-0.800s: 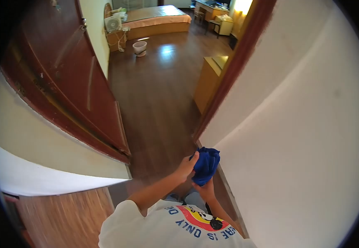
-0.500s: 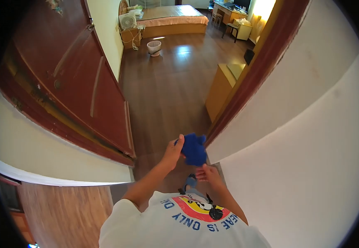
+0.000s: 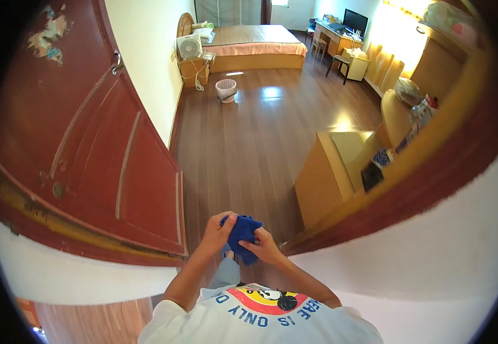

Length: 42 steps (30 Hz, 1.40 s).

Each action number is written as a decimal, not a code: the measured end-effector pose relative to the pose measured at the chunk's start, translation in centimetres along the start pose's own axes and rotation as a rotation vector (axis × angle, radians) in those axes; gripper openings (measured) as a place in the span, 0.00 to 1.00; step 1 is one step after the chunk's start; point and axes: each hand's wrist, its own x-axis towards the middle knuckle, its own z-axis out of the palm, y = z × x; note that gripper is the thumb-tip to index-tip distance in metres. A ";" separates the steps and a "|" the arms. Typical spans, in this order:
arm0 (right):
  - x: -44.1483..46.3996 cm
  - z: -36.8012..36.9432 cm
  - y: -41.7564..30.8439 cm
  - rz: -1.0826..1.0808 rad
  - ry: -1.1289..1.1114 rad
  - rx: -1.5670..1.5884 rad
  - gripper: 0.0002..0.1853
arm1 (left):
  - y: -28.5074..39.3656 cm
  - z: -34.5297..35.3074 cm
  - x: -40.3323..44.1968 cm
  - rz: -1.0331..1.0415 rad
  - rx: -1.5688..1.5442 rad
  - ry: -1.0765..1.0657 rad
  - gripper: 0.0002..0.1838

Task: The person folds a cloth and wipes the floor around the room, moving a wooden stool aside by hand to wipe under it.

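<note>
The blue cloth lies directly between the two hands and touches both, so neither is nearer to it. The left hand is closed on its left edge, thumb on top; the right hand grips its right side, thumb and fingers bent onto it. The cloth is bunched, its lower part hanging between the hands toward the body; with the folds, no clear long axis can be told.

Well ahead of both hands and slightly left of the cloth, a pale bin stands upright on the floor; what is in it, if anything, is too small to tell. Beyond it is the bed, with a fan on the nightstand to its left. Ahead and to the right of the right hand is a cabinet. The open door is on the left hand's outer side.
</note>
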 end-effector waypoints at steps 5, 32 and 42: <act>11.8 -1.2 -0.9 -0.080 0.191 -0.038 0.14 | -0.5 -5.8 12.3 -0.022 -0.101 0.128 0.29; 64.3 -32.0 7.4 -0.091 0.373 -0.256 0.09 | -13.5 1.5 72.6 -0.486 -0.720 -0.385 0.33; 84.1 -49.0 9.3 -0.015 0.265 0.319 0.12 | -19.6 10.7 96.4 -0.597 -1.005 -0.370 0.25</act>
